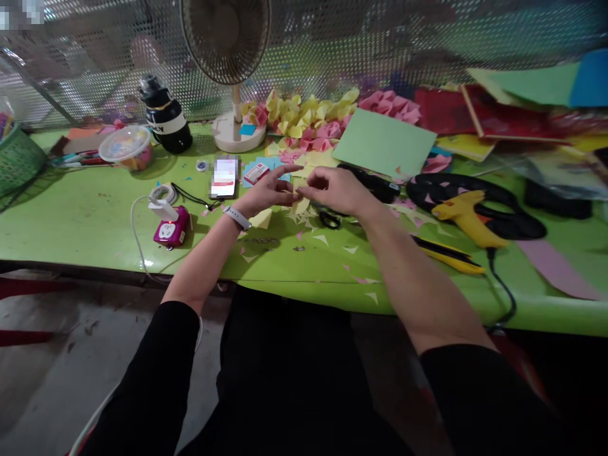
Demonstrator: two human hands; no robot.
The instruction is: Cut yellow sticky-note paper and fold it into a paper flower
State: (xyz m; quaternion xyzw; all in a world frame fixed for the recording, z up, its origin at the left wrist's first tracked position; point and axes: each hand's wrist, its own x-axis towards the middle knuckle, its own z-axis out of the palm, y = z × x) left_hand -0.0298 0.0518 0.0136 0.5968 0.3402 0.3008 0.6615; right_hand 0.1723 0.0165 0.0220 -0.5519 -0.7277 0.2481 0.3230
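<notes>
Over a glossy lime-green counter [109, 218], my bare left hand [270, 190] and bare right hand [338, 189] meet almost tip to tip, the close pose of small, two-handed work. My left index finger is stretched out while the others curl; my right thumb and forefinger bend nearly together. Whether the fingers pinch a scrap, I cannot tell. Thin, pale-yellow paper [323, 158] lies just beyond them at 12 o'clock, directly within reach. Pale-yellow triangular paper offcuts [322, 239] litter the surface at 6 o'clock, where trimmings would naturally fall.

Ruffled yellow and pink paper pieces [308, 114] are heaped farther back at 12 o'clock, probably to spare the working space. A yellow pistol-shaped glue gun [468, 215] lies at 3 o'clock, its black cord [501, 285] running over the edge, presumably toward power. At 9 o'clock, a lit smartphone [224, 177] faces up, seemingly for easy viewing; a magenta socket block [171, 231] sits at 8 o'clock, a white plug in it.
</notes>
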